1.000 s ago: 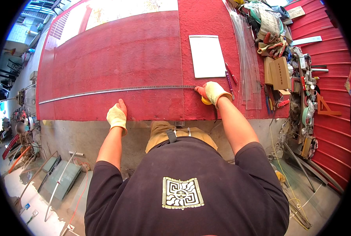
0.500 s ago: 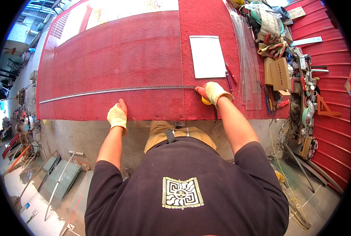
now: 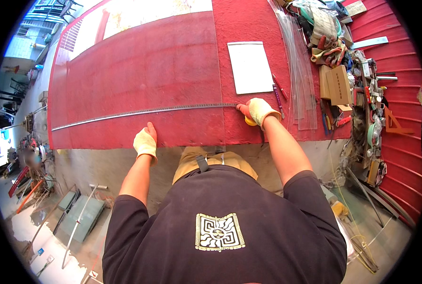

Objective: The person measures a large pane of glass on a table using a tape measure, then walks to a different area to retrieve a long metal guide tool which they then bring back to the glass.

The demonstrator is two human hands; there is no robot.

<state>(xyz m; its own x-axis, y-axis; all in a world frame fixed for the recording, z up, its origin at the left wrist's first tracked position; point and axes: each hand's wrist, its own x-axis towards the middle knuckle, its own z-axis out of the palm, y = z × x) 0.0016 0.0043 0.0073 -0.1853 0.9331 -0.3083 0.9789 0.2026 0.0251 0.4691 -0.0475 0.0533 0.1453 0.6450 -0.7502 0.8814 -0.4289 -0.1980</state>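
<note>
A large clear glass sheet (image 3: 140,61) lies on the red-covered table (image 3: 248,123), mirroring bright light at its far end. Across it stretches the blade of a tape measure (image 3: 144,112), from the left edge to past the glass's right edge. My right hand (image 3: 259,112), in a pale glove with orange-red fingers, is closed on the tape measure; part of its yellow case shows beneath. My left hand (image 3: 146,140), gloved alike, rests at the near edge with fingers stretched forward, apart from the blade. Its fingertips are partly hidden.
A white pad (image 3: 249,67) and pens (image 3: 277,98) lie beyond my right hand. Clear strips (image 3: 302,90) run along the table's right side. Further right are cardboard boxes (image 3: 337,85), gloves (image 3: 331,53) and pliers (image 3: 327,122). Glass panes (image 3: 83,217) stand on the floor at lower left.
The view has shifted slightly, so the table sits a little differently. My right hand keeps its hold on the tape measure, and my left hand stays by the near edge.
</note>
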